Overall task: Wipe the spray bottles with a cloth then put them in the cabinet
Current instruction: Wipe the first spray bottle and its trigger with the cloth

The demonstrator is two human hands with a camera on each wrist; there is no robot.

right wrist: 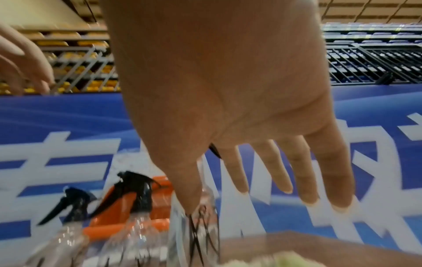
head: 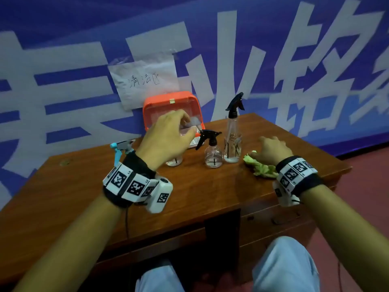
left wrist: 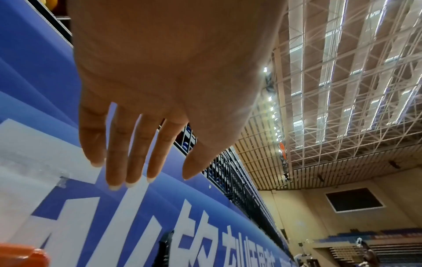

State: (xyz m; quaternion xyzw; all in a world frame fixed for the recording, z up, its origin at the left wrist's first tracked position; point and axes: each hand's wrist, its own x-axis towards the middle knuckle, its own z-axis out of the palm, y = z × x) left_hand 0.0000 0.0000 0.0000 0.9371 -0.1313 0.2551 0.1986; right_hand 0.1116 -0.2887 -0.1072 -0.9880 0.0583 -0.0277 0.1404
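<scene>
Opening step, no bottle wiped yet. The right hand (head: 271, 150) hovers just above the green cloth (head: 262, 167), fingers spread and holding nothing; next it must gather the cloth. The left hand (head: 166, 135), fingers straight and empty, reaches over a small spray bottle (head: 173, 161). Left of the cloth stand the tall spray bottle (head: 232, 140) and another small bottle (head: 213, 152); behind them, the orange cabinet (head: 170, 102).

bottles (head: 213, 152) crowd orange cabinet (head: 171, 102), table (head: 189, 197) front free

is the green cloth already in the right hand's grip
No, the right hand hangs over the green cloth on the table with its fingers straight and spread, as the right wrist view shows.
</scene>
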